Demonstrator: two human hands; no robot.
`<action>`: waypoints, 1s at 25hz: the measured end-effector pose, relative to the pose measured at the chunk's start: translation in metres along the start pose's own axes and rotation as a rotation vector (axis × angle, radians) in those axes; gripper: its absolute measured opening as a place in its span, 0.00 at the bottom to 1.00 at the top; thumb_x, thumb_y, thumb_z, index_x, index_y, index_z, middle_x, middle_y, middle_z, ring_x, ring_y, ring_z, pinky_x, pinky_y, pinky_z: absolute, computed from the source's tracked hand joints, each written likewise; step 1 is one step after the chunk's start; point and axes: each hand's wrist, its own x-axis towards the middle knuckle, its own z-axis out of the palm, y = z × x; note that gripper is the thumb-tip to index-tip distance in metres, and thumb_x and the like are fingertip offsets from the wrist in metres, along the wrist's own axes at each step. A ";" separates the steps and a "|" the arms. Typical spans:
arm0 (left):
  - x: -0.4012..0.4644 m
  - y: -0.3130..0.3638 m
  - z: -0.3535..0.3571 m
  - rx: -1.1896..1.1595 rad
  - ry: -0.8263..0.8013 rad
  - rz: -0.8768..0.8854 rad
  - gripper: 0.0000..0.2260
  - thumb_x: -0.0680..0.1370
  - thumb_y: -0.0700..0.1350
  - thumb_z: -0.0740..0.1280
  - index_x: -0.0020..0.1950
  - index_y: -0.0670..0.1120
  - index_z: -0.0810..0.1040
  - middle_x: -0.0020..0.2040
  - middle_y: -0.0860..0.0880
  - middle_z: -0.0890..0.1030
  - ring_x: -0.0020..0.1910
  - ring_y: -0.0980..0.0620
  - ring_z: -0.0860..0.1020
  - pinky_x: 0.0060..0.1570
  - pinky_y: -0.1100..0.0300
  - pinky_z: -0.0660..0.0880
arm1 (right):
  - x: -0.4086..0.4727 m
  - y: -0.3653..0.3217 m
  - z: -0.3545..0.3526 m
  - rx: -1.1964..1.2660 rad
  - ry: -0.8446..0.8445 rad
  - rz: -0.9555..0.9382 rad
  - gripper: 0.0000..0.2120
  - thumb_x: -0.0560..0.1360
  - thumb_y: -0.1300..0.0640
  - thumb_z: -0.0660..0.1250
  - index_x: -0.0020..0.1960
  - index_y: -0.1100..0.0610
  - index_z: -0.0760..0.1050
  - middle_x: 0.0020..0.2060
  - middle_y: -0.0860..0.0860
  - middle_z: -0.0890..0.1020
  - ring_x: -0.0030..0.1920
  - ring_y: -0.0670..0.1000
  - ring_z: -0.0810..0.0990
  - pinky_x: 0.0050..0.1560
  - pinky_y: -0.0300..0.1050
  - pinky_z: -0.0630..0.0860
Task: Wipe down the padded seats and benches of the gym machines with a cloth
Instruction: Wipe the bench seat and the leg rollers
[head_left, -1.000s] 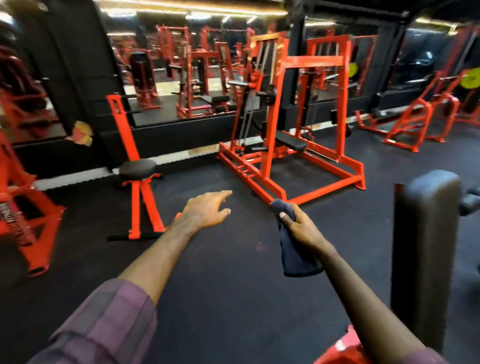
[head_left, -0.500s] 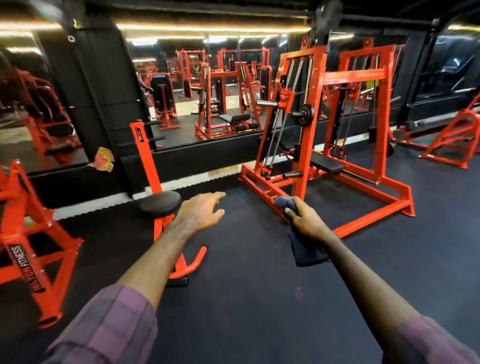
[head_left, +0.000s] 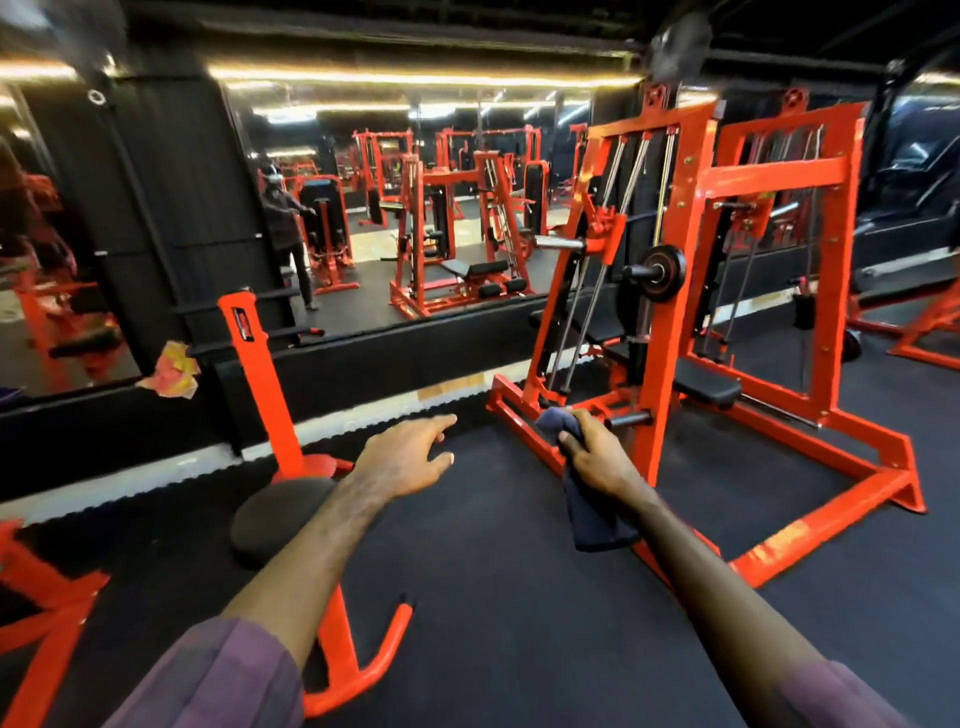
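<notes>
— Cloth? Where?

— Dark blue cloth (head_left: 592, 512), gripped in the right hand (head_left: 602, 460), bunched above the fist, loose tail hanging below toward the floor. Fingers curled tight round it.

— Nearest pad to wipe?

— Round black seat (head_left: 283, 514) on a small orange stand (head_left: 270, 395), low and to the left. Partly hidden behind the left forearm. Lay left of the cloth and a little lower, well apart from it. Flat, round top, so no long axis to speak of.

— And the left hand?

— Left hand (head_left: 402, 462) held out flat, palm down, fingers spread and relaxed, gripping nothing. Hovered just beyond the seat, not touching. Nearer the seat than the right hand by a clear margin.

— So the cloth on the far side?

— Yes. Judged a reach across and down to the left needed for the cloth hand to meet that seat.

— Anything else padded?

— Long black bench pad (head_left: 709, 384) inside the big orange rack (head_left: 670, 291), ahead and to the right, beyond the cloth hand. Long axis angled away toward the mirror wall (head_left: 415, 218).

— Which pad next?

— Could not tell.
</notes>
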 end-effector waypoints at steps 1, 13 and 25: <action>0.036 -0.014 0.000 -0.003 0.000 -0.016 0.29 0.80 0.59 0.66 0.81 0.61 0.65 0.67 0.60 0.80 0.69 0.52 0.76 0.64 0.45 0.77 | 0.043 0.010 0.009 -0.019 0.008 -0.025 0.15 0.81 0.69 0.63 0.61 0.53 0.76 0.53 0.40 0.80 0.57 0.37 0.75 0.58 0.24 0.66; 0.434 -0.209 0.100 -0.086 0.026 -0.009 0.31 0.82 0.58 0.67 0.83 0.59 0.60 0.70 0.58 0.79 0.71 0.51 0.75 0.65 0.45 0.77 | 0.449 0.150 0.162 -0.034 0.030 0.045 0.15 0.81 0.63 0.64 0.60 0.45 0.75 0.59 0.43 0.81 0.62 0.45 0.78 0.68 0.46 0.73; 0.881 -0.353 0.155 -0.035 -0.021 0.179 0.29 0.82 0.59 0.66 0.82 0.60 0.63 0.71 0.59 0.77 0.71 0.53 0.75 0.64 0.52 0.75 | 0.863 0.289 0.274 -0.008 0.161 0.106 0.14 0.82 0.65 0.65 0.63 0.51 0.77 0.57 0.46 0.81 0.61 0.39 0.78 0.64 0.36 0.69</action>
